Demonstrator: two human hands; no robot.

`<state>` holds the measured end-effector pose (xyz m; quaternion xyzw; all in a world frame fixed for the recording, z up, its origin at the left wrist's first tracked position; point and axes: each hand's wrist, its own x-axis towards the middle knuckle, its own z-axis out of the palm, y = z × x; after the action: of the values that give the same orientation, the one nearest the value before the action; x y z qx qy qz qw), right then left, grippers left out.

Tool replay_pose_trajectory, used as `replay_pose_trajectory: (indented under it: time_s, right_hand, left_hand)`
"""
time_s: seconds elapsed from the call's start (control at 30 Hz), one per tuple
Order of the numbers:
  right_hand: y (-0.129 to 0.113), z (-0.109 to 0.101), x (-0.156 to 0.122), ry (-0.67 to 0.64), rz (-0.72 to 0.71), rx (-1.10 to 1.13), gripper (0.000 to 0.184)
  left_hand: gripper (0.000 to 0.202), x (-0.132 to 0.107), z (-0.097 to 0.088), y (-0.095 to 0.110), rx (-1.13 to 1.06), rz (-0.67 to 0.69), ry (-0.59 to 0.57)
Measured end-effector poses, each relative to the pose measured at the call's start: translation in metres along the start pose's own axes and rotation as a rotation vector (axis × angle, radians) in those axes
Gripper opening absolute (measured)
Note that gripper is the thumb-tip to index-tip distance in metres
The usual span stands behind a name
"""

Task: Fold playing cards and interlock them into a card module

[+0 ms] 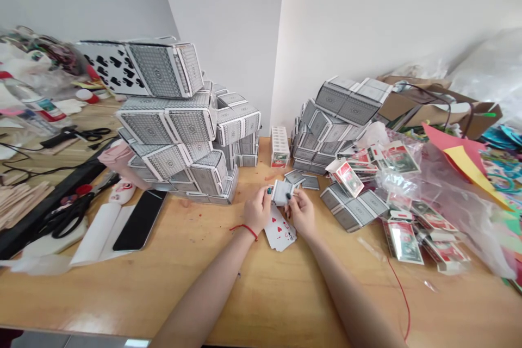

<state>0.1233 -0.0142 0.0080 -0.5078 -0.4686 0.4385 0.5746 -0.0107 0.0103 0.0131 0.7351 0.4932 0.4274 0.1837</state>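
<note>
Between my two hands, above the middle of the table, is a grey-backed playing card (pixel 281 193); whether it is one card or several I cannot tell. My left hand (pixel 258 209) pinches its left edge, and a red cord circles that wrist. On the right edge, my right hand (pixel 300 210) grips it with thumb and fingers. Loose face-up playing cards (pixel 279 232), hearts among them, lie on the table just below my hands. Behind the held card rest small grey-backed card stacks (pixel 310 182).
Tall stacks of card-covered boxes stand at left (pixel 171 125) and right (pixel 326 125). A red-and-white carton (pixel 280 147) is between them. Empty card boxes (pixel 403 239) and plastic wrap litter the right. A phone (pixel 141 220) and black scissors (pixel 73 215) lie at left.
</note>
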Motion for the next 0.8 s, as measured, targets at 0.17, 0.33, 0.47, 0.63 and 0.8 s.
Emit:
replay_pose_trajectory:
  time_s: [0.17, 0.33, 0.47, 0.63, 0.8]
  right_hand:
    - [0.004, -0.021, 0.014, 0.155, 0.020, 0.093, 0.047]
    - [0.013, -0.030, 0.018, 0.207, 0.108, 0.046, 0.074]
    - [0.014, -0.030, 0.016, 0.176, 0.002, -0.251, 0.052]
    - [0.013, -0.030, 0.014, 0.005, -0.195, -0.613, 0.025]
    - [0.012, -0.030, 0.013, -0.137, -0.231, -0.696, 0.029]
  left_hand:
    - [0.020, 0.003, -0.004, 0.002, -0.063, 0.199, -0.117]
    - [0.026, 0.002, 0.003, 0.001, -0.043, 0.298, -0.236]
    - [0.028, 0.000, 0.008, -0.003, -0.001, 0.299, -0.273]
    - [0.027, -0.001, 0.013, -0.009, 0.061, 0.269, -0.278]
    - [0.027, -0.002, 0.015, -0.013, 0.062, 0.247, -0.250]
